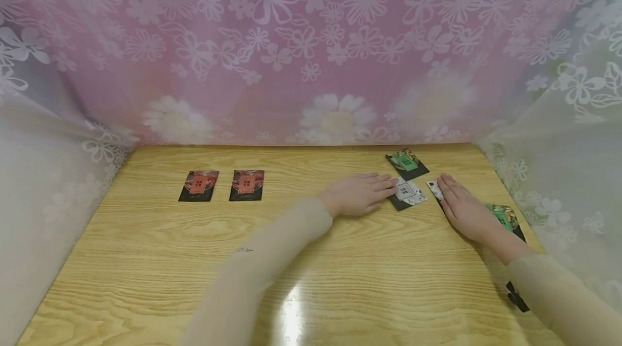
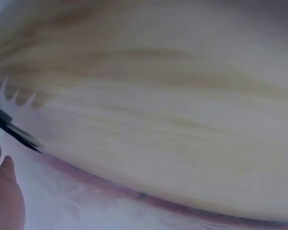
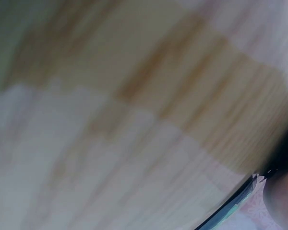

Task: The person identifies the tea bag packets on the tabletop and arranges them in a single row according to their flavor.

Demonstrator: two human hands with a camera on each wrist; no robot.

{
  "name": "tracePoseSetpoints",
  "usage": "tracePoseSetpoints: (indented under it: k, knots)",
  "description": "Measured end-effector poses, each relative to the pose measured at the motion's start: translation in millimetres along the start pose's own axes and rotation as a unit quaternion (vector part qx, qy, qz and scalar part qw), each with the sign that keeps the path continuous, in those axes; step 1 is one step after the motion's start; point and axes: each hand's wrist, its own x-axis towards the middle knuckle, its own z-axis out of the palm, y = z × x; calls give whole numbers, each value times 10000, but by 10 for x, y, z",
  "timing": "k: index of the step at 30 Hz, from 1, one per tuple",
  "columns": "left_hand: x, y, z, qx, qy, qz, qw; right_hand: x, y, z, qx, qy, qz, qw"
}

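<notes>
Flat on the table, a white-and-black packet (image 1: 411, 192) has its left edge under the fingertips of my left hand (image 1: 362, 195), whose fingers are straight. My right hand (image 1: 464, 211) lies with straight fingers over a second white-and-black packet (image 1: 433, 188), mostly hidden beneath it. Just behind the first one is a green-and-black packet (image 1: 407, 163). Beyond my right wrist another green-and-black packet (image 1: 507, 217) is partly covered. The left wrist view catches part of my left hand (image 2: 6, 194) near a dark packet edge (image 2: 17, 132); the right wrist view shows part of my right hand (image 3: 284, 196).
Two red-and-black packets (image 1: 198, 185) (image 1: 247, 185) lie apart on the left of the wooden table (image 1: 311, 259). A black item (image 1: 516, 297) shows partly from under the right sleeve. Flowered curtains (image 1: 311, 65) hang behind and along both sides.
</notes>
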Motion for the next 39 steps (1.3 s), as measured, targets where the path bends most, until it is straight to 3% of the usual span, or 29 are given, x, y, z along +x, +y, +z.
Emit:
tracePoseSetpoints:
  k: [13,19,28,39]
  knots:
    - [387,209,-170,478,-294,18,9984,-9,23,6,-32,-29,60,10000]
    - [477,297,-149,832,-545,-120,9950,-24,-3,-2,-27,52,15,10000]
    - [434,336,-55,915,-545,-71,9943,-18,-12,1,-73,-57,86,9999]
    - [174,291,-1,-3,-588,-263,9979,-41,-3,20,-84,143,-82,9998]
